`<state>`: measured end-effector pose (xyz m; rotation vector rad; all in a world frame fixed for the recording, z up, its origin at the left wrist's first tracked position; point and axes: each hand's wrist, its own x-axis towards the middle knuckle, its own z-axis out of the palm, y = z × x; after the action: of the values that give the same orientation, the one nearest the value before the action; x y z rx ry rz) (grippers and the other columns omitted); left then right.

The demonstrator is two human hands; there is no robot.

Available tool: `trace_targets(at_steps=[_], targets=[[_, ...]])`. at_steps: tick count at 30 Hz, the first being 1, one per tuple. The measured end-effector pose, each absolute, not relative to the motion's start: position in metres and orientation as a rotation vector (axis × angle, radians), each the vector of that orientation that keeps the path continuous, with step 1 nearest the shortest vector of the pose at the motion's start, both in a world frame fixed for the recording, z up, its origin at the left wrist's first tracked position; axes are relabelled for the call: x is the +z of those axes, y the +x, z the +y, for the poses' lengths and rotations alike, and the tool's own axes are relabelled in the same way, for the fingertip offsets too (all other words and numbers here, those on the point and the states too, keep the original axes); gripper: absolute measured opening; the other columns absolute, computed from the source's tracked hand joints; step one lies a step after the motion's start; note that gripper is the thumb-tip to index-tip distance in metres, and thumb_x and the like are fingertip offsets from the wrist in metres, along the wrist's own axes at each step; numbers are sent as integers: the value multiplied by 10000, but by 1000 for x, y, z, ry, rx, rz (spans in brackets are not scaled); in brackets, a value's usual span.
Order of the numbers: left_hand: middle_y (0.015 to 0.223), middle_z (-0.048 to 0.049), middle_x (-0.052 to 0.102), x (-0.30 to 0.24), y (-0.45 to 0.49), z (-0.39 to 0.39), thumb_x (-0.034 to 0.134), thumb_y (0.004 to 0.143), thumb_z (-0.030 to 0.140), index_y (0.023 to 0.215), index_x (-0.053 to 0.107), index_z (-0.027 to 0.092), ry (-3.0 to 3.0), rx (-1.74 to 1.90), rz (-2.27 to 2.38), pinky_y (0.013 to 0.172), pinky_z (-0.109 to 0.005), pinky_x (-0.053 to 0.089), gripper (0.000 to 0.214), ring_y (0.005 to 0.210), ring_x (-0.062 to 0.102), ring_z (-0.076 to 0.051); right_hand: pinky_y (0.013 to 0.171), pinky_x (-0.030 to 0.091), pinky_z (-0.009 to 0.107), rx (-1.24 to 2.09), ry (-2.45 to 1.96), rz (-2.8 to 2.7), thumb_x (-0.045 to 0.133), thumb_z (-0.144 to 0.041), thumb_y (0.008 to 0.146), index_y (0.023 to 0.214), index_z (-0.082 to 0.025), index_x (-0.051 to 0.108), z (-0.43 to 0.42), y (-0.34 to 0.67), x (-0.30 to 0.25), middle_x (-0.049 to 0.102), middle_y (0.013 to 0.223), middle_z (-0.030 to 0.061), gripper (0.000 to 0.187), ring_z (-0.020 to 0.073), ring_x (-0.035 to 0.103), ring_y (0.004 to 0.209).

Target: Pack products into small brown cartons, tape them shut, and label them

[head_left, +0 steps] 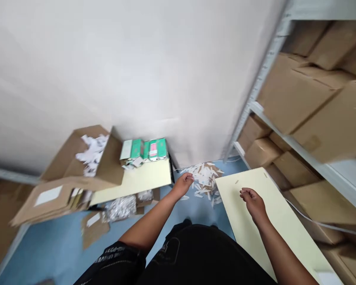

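Observation:
My left hand point(184, 183) reaches forward and down to a heap of small white and tan packets point(204, 180) on the blue floor; its fingers are curled at the heap's edge, and what they hold is too small to make out. My right hand point(253, 200) hovers over a pale yellow tabletop point(273, 221) on the right, fingers loosely bent, nothing visible in them. A second pale yellow table point(136, 180) on the left carries green and white boxes point(144, 150).
An open cardboard box point(86, 158) with white paper scraps sits on the left table. Flattened cardboard point(47, 200) and a bag of silvery packets point(120, 208) lie below. A metal shelf point(273, 118) stacked with cardboard cartons point(323, 99) fills the right. A white wall stands ahead.

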<state>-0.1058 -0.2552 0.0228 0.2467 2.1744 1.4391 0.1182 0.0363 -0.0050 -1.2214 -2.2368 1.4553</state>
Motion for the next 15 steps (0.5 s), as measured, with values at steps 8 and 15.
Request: trace_targets(at_steps=[8, 15], targets=[[1147, -72, 738, 19, -111, -362, 715, 837, 339, 1110, 681, 224, -105, 1312, 2538, 960, -370, 528, 299, 1055, 697, -250, 857, 567, 387, 1724, -809, -2561, 578, -570, 827, 1051, -220, 754, -13, 6, -14, 798, 1011, 87, 451, 309, 748, 982], [1433, -168, 576, 18, -164, -458, 716, 840, 311, 1360, 593, 188, -193, 1061, 2913, 1170, -451, 384, 548, 1369, 517, -340, 832, 552, 385, 1620, -517, -2807, 568, -589, 806, 955, -233, 763, -89, -84, -24, 787, 911, 63, 433, 304, 734, 913]])
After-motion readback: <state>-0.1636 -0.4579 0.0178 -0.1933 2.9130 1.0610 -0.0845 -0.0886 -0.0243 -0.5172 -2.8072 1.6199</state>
